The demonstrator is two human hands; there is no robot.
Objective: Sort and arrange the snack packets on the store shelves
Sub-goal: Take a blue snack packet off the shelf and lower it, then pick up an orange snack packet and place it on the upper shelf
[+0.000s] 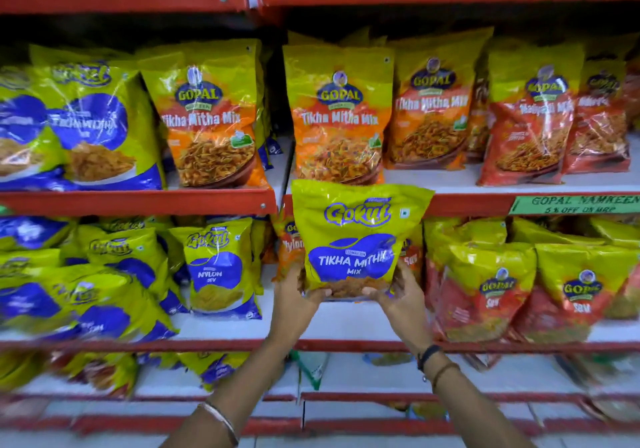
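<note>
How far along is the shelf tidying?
Partway. Gopal Tikha Mitha packets already stand upright in a row. Both hands, left hand and right hand, hold a Gokul Tikha Mitha packet off the shelf. Slumped Gokul packets at lower left remain untidy.

Two hands (294,295), one held Gokul packet (353,236), three Tikha Mitha Mix packets (337,118) upright
</note>
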